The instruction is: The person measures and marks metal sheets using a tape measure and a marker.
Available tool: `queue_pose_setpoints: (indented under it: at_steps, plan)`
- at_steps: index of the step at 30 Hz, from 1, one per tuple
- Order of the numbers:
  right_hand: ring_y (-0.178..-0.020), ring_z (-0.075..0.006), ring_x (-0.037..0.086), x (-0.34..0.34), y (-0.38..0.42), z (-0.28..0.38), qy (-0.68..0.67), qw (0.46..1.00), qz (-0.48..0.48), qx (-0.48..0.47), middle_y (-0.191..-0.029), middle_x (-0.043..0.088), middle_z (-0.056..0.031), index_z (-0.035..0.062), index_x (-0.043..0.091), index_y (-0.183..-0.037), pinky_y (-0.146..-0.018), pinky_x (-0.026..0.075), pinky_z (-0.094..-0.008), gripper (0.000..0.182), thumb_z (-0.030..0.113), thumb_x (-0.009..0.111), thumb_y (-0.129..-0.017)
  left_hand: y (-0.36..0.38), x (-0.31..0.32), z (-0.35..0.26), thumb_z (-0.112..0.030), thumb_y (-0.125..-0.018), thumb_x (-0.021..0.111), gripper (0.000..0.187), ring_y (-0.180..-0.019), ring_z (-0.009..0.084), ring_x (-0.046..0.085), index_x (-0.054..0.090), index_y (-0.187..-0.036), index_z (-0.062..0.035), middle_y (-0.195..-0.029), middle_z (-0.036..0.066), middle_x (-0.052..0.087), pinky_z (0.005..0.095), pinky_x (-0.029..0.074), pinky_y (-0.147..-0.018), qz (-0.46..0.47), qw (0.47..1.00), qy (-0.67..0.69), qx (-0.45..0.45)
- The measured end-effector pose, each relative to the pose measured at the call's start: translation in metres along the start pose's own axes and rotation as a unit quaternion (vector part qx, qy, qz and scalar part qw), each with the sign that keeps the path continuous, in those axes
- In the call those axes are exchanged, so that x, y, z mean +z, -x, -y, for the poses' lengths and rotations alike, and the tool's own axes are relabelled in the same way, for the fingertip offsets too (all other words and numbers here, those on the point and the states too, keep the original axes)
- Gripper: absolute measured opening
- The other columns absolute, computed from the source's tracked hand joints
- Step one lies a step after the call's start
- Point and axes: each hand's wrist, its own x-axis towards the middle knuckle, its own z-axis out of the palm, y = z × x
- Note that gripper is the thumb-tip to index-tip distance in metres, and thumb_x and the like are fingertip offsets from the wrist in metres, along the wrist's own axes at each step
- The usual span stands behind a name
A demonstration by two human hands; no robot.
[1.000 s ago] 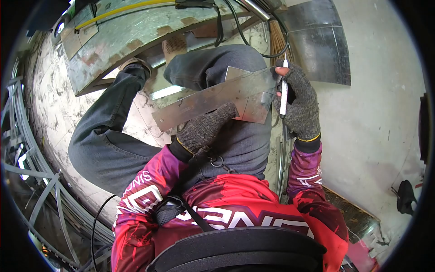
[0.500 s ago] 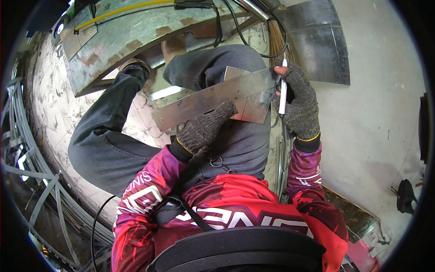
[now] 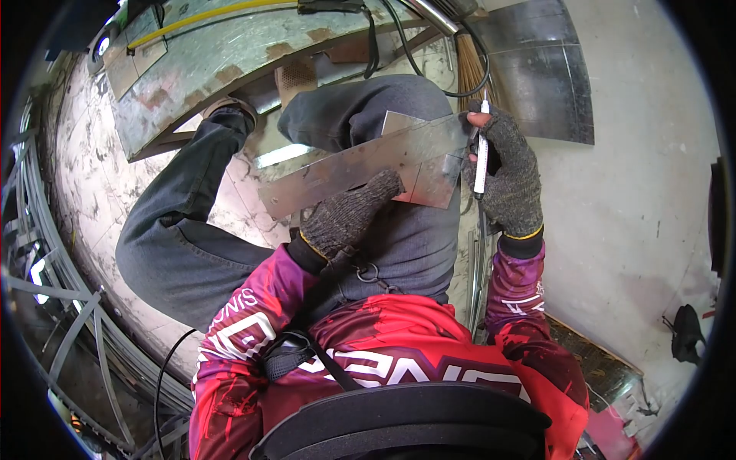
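My left hand (image 3: pixel 346 217), in a grey knit glove, grips the lower edge of a long flat metal strip (image 3: pixel 345 170), its thumb lying on the face. The strip slants up to the right across my lap. Behind it, a smaller metal plate (image 3: pixel 431 182) with a thin line on it rests over my thigh, its corners showing above and below the strip. My right hand (image 3: pixel 507 169), gloved with bare fingertips, holds a white marker pen (image 3: pixel 481 157) upright at the strip's right end. Its thumb and fingertips are right at that end, with some fingers hidden.
A low metal-topped bench (image 3: pixel 222 73) stands ahead, with a yellow rod (image 3: pixel 207 17) on it. A dark sheet panel (image 3: pixel 540 73) and a straw broom (image 3: pixel 469 65) are at the upper right. Bundled metal strips (image 3: pixel 61 268) line the left side, and a black cable (image 3: pixel 162 368) runs nearby.
Almost nothing differs. The strip, the marker pen and both hands have shifted very slightly to the right in view.
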Motion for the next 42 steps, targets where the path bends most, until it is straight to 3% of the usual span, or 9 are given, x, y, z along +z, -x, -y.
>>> queue_pose_setpoints:
  at_steps: [3,5,7,10,13,17,30,32,42]
  plan:
    - [-0.102,-0.0184,0.069,-0.001,0.0,0.007,-0.005,1.0,0.006,0.024,-0.126,0.066,-0.01,0.007,0.065,-0.135,-0.087,0.058,-0.0312,0.059,-0.011,0.069,-0.079,-0.002,0.0,0.0,-0.011,-0.107,0.049,0.042,-0.135,0.035,0.061,0.058,-0.147,-0.0129,-0.149,0.015,0.061,0.0439,0.047,-0.114,0.024,0.999,0.028,-0.039]
    - [-0.103,-0.0193,0.069,-0.001,-0.001,0.007,-0.012,0.998,0.012,0.052,-0.127,0.067,-0.0101,0.0072,0.065,-0.135,-0.087,0.058,-0.032,0.059,-0.011,0.069,-0.079,-0.001,0.002,0.005,-0.011,-0.106,0.049,0.041,-0.134,0.0351,0.062,0.058,-0.147,-0.0125,-0.148,0.015,0.062,0.0438,0.048,-0.113,0.0,1.0,0.017,0.008]
    - [-0.1,-0.0186,0.069,0.0,-0.001,-0.002,0.022,0.999,-0.003,-0.023,-0.128,0.067,-0.0102,0.0072,0.065,-0.135,-0.085,0.059,-0.0319,0.057,-0.01,0.069,-0.08,-0.002,0.002,0.006,-0.011,-0.106,0.05,0.041,-0.133,0.0351,0.062,0.058,-0.146,-0.0125,-0.147,0.015,0.063,0.0437,0.049,-0.112,0.007,1.0,0.025,0.0]
    - [-0.095,-0.0172,0.069,0.0,-0.002,-0.006,0.028,0.999,-0.004,-0.045,-0.129,0.067,-0.0108,0.0068,0.065,-0.135,-0.084,0.059,-0.0313,0.057,-0.009,0.07,-0.08,-0.002,-0.001,0.003,-0.012,-0.106,0.05,0.041,-0.132,0.0347,0.063,0.059,-0.146,-0.0123,-0.146,0.015,0.063,0.0434,0.049,-0.111,0.018,0.999,0.031,-0.012]
    - [-0.092,-0.0164,0.069,0.0,0.0,0.005,-0.007,1.0,0.003,0.011,-0.128,0.067,-0.0109,0.0068,0.065,-0.135,-0.083,0.058,-0.0307,0.058,-0.009,0.071,-0.08,-0.002,-0.004,0.0,-0.013,-0.107,0.05,0.04,-0.131,0.0345,0.063,0.059,-0.146,-0.0121,-0.145,0.015,0.064,0.0433,0.049,-0.111,0.019,0.999,0.027,-0.01]
    - [-0.092,-0.0169,0.069,0.0,-0.001,0.002,0.005,1.0,-0.001,-0.005,-0.127,0.066,-0.0107,0.0071,0.065,-0.135,-0.083,0.058,-0.0309,0.059,-0.009,0.071,-0.079,-0.001,0.002,0.006,-0.016,-0.108,0.051,0.039,-0.13,0.0346,0.064,0.059,-0.146,-0.0133,-0.144,0.015,0.064,0.0436,0.05,-0.11,-0.012,0.999,0.017,0.024]
    - [-0.104,-0.0185,0.068,0.001,-0.002,0.005,0.007,1.0,-0.004,0.005,-0.124,0.067,-0.0105,0.0051,0.066,-0.132,-0.089,0.057,-0.0313,0.057,-0.012,0.068,-0.078,-0.002,0.005,0.002,-0.018,-0.108,0.05,0.04,-0.133,0.0363,0.062,0.058,-0.148,-0.0177,-0.146,0.013,0.063,0.0455,0.048,-0.113,0.009,0.999,0.023,-0.047]
    - [-0.105,-0.0188,0.069,0.0,-0.003,0.005,0.014,1.0,-0.001,0.002,-0.124,0.067,-0.0106,0.0049,0.066,-0.132,-0.09,0.057,-0.0313,0.056,-0.012,0.068,-0.078,-0.002,0.003,-0.004,-0.009,-0.107,0.053,0.035,-0.127,0.0329,0.064,0.065,-0.14,-0.0094,-0.138,0.014,0.068,0.0421,0.05,-0.111,-0.032,0.999,-0.008,-0.011]
    - [-0.11,-0.0221,0.068,0.001,-0.002,0.005,0.001,1.0,-0.004,0.0,-0.123,0.067,-0.0118,0.0048,0.066,-0.131,-0.092,0.057,-0.0328,0.056,-0.013,0.068,-0.079,-0.003,0.0,-0.003,-0.007,-0.106,0.052,0.036,-0.126,0.0345,0.065,0.065,-0.139,-0.0084,-0.136,0.015,0.069,0.0434,0.05,-0.111,-0.03,0.999,0.024,-0.012]
